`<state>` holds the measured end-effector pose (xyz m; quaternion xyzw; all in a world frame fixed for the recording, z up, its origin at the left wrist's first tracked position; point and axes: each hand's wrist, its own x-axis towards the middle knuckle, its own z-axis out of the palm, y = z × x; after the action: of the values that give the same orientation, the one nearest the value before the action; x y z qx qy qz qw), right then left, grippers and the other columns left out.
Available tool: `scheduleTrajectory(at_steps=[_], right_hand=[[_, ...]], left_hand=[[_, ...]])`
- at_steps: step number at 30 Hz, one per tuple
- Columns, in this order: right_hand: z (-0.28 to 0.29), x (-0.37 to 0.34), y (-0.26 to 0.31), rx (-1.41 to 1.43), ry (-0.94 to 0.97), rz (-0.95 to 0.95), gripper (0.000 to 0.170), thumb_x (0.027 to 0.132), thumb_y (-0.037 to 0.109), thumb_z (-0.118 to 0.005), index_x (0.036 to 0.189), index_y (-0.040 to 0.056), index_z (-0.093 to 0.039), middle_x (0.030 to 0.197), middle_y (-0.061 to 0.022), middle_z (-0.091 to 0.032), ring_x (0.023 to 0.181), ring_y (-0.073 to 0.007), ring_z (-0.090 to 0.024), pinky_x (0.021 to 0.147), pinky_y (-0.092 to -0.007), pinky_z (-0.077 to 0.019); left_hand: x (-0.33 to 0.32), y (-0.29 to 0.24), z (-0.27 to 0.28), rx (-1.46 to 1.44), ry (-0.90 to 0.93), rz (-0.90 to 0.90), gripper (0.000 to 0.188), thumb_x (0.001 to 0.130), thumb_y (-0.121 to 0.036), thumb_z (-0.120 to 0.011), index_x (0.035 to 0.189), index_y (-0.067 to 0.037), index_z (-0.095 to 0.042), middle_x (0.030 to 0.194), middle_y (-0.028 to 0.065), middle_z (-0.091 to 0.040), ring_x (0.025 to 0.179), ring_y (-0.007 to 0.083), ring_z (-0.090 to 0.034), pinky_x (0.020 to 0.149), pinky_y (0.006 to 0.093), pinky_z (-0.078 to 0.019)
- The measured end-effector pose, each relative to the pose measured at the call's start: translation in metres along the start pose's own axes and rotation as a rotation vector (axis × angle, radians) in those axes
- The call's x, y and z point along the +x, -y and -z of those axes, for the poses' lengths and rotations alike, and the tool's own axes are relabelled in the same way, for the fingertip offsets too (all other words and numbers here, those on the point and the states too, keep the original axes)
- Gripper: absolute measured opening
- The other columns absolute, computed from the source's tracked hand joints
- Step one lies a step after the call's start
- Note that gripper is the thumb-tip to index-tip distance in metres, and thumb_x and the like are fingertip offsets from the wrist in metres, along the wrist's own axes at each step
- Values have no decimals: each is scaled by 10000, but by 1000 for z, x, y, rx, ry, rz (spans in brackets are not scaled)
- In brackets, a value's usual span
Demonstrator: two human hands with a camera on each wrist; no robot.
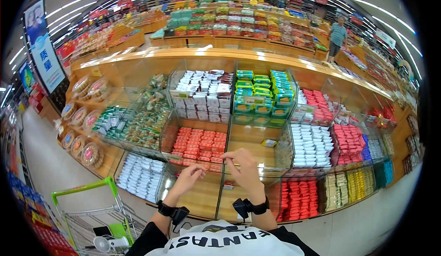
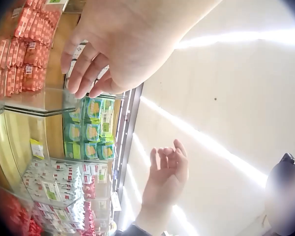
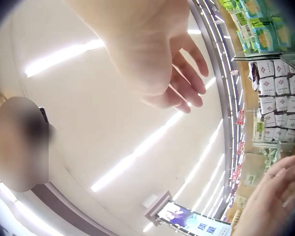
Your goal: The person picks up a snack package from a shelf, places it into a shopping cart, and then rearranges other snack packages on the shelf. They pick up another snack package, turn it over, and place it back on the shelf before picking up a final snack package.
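Note:
My left hand (image 1: 187, 179) hovers over the front of the snack shelf, just below the bin of red packets (image 1: 198, 145). In the left wrist view its fingers (image 2: 91, 73) hang loosely curled around nothing. The right hand (image 1: 244, 169) is raised a little higher, beside the same red packets and in front of a bin holding one small yellow-and-white packet (image 1: 269, 143). Nothing sits in its loosely bent fingers (image 3: 187, 83) in the right wrist view. Behind them stand white packets (image 1: 204, 88) and green-and-yellow packets (image 1: 260, 93).
Clear dividers (image 1: 285, 152) split the bins. White packets (image 1: 311, 145) and red ones (image 1: 298, 198) fill bins to the right. Round tubs (image 1: 92, 155) stand at the left end. A green-handled cart (image 1: 82, 187) carries a small white fan (image 1: 103, 243). A person (image 1: 337, 38) stands far right.

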<state>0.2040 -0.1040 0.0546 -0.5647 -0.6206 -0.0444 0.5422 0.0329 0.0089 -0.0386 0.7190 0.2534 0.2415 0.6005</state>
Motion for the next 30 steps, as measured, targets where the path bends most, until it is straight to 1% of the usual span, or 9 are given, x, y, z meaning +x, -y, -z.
scheduleTrajectory(at_steps=[10,13,16,17,20,24,26,28,30], right_hand=[[-49,0,-36,-121,89,-137,133,733,86,-544,864,69,-563,734,-82,-540,743,-251,-525,642,-332,-428],[-70,-9,-57,36,177,-286,342,754,98,-524,1085,64,-448,913,-132,-531,833,-262,-515,690,-343,-437],[-92,-21,-76,133,140,-355,424,751,105,-531,1149,46,-397,963,-156,-520,854,-256,-525,715,-326,-438],[-92,-23,-80,153,313,-583,470,763,89,-532,1198,44,-360,1106,-142,-476,964,-202,-509,782,-293,-434],[-116,-39,-111,464,258,-732,490,773,101,-530,1216,36,-330,1127,-130,-464,1000,-202,-485,810,-291,-423],[-146,-55,-151,594,172,-896,548,769,111,-544,1240,21,-280,1149,-147,-437,1052,-209,-448,845,-298,-398],[-156,-60,-163,419,258,-926,627,757,166,-565,1270,28,-232,1169,-170,-422,1087,-215,-425,858,-304,-388],[-163,-60,-159,24,162,-648,751,727,287,-561,1283,-26,-163,1054,-227,-499,901,-274,-533,751,-318,-426],[-158,-51,-146,101,213,-768,757,729,276,-555,1285,-34,-144,1041,-233,-504,880,-274,-541,736,-321,-430]], left_hand=[[62,-29,16,71,172,-76,124,840,-59,-431,912,-3,-516,803,61,-563,769,133,-558,679,254,-452],[86,-12,17,294,73,-190,128,807,-57,-468,896,6,-535,800,71,-580,689,118,-539,618,249,-435],[104,-9,20,321,132,-126,135,798,-66,-482,897,7,-537,796,79,-582,705,123,-547,628,255,-437],[111,-5,21,367,146,-132,136,790,-73,-490,890,6,-539,777,78,-582,706,130,-553,638,256,-440],[143,41,25,427,181,-146,162,776,-125,-485,863,-5,-550,746,114,-594,695,202,-577,619,294,-443],[172,67,27,594,295,32,251,748,-245,-515,869,-32,-567,777,132,-599,707,242,-582,628,339,-448],[177,75,28,687,319,-88,301,736,-297,-530,890,-42,-573,797,139,-602,720,253,-584,634,352,-452],[184,82,27,826,471,67,307,758,-307,-533,936,-59,-576,831,120,-614,748,245,-586,654,342,-457],[188,82,27,835,523,120,314,762,-313,-532,949,-64,-574,859,128,-608,768,249,-583,663,335,-457]])
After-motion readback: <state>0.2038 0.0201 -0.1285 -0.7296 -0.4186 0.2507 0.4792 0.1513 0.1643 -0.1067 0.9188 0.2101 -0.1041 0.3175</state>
